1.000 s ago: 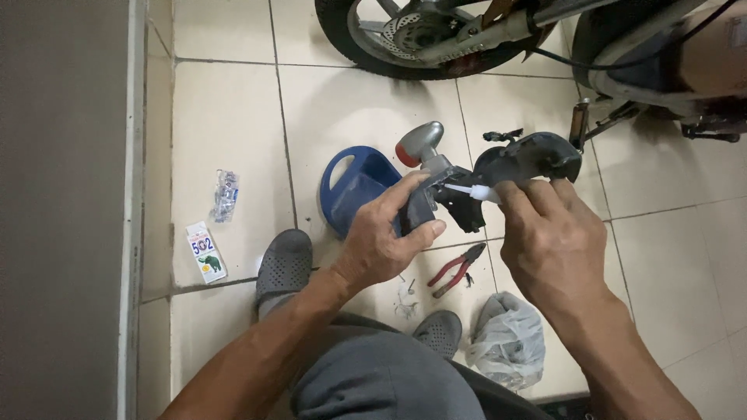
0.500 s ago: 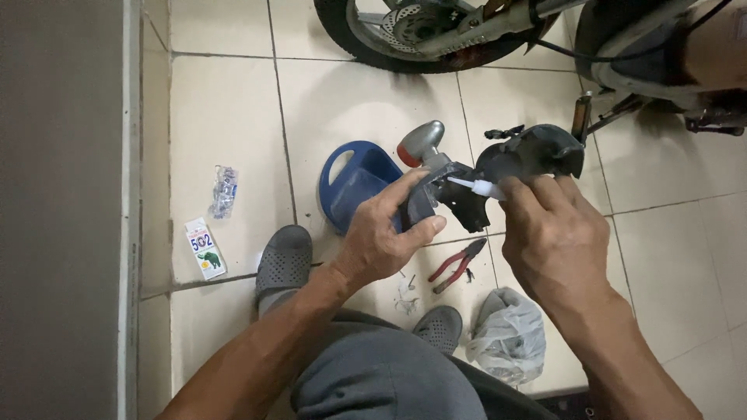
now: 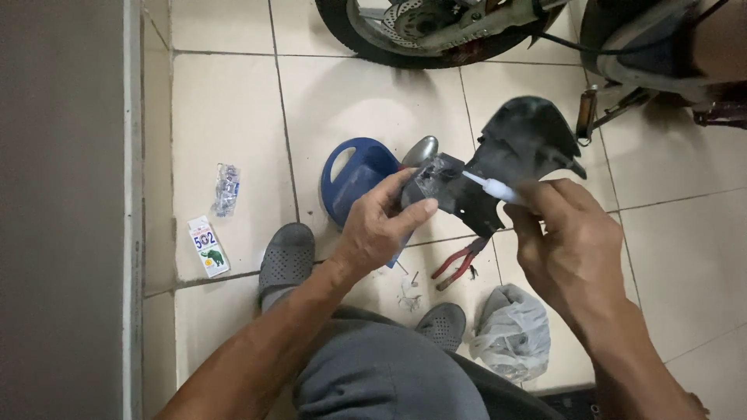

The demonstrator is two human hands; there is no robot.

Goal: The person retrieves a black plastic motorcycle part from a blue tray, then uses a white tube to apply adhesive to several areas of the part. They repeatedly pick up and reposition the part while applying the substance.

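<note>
My left hand (image 3: 385, 229) grips the near end of a black plastic motorcycle part (image 3: 513, 152), held up over the tiled floor. My right hand (image 3: 572, 249) pinches a small white glue tube (image 3: 490, 187) with its tip against the part's dark bracket. A shiny chrome piece (image 3: 420, 149) shows just behind the part, above my left fingers.
A blue jug (image 3: 354, 179) lies on the tiles behind my left hand. Red-handled pliers (image 3: 459, 264), a crumpled grey plastic bag (image 3: 510, 330), a small glue carton (image 3: 208, 245) and a clear wrapper (image 3: 227, 188) lie around my grey shoes. A motorcycle wheel (image 3: 420, 31) stands at the top.
The black part has been turned and raised, so its broad curved side now faces up. The glue tube tip stays on the bracket.
</note>
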